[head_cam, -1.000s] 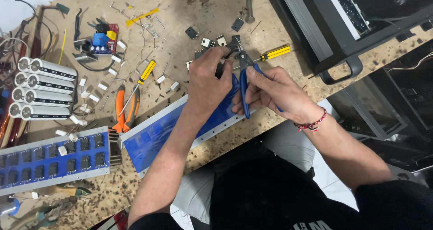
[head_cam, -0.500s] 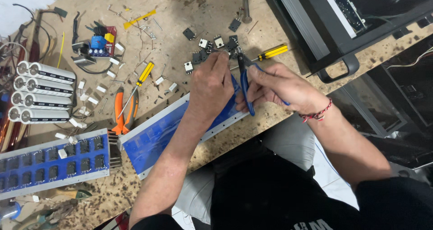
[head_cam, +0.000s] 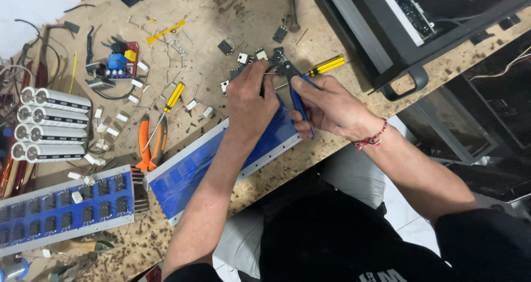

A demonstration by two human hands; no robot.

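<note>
Over on the left of the bench (head_cam: 232, 22) sat the capacitors (head_cam: 47, 124) and orange pliers (head_cam: 150, 143). Left hand (head_cam: 251, 102) had its fingers pinched on a small part, above the blue board (head_cam: 221, 154). Right hand (head_cam: 332, 107) gripped blue-handled cutters (head_cam: 293, 83), tips meeting that part.

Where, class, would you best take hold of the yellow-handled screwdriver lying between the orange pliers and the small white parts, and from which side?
Grip the yellow-handled screwdriver by its thick yellow and black handle, coming down from above. The handle lies flat at the upper end, on bare table, while the thin shaft runs down beside the orange pliers, leaving the fingers little room there.
</note>
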